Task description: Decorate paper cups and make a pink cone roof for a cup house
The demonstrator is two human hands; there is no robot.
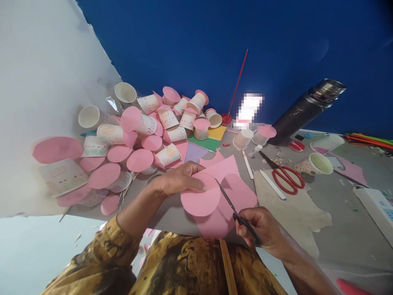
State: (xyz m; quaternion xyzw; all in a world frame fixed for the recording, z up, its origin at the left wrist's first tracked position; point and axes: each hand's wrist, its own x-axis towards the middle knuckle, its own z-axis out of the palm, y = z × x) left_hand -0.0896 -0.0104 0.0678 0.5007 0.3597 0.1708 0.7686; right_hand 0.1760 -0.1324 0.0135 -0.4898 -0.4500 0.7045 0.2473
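Observation:
Between thumb and fingers, my left hand (184,180) holds a pink paper circle (201,200) by its upper left part. My right hand (259,229) grips black-handled scissors (235,211), whose blades point up and left, with the tip at the circle's right edge. Under the circle lies a larger sheet of pink paper (239,184) with cut edges. To the left of my left hand is a heap of decorated paper cups with pink discs on them; one such cup (168,155) lies close to the wrist.
Red-handled scissors (288,179), white markers (272,184) and a dotted paper cup (316,164) lie to the right. A dark flask (302,110) leans by the blue wall (190,45). A white power strip (376,209) sits at the far right edge. Coloured sheets (204,143) lie behind my hands.

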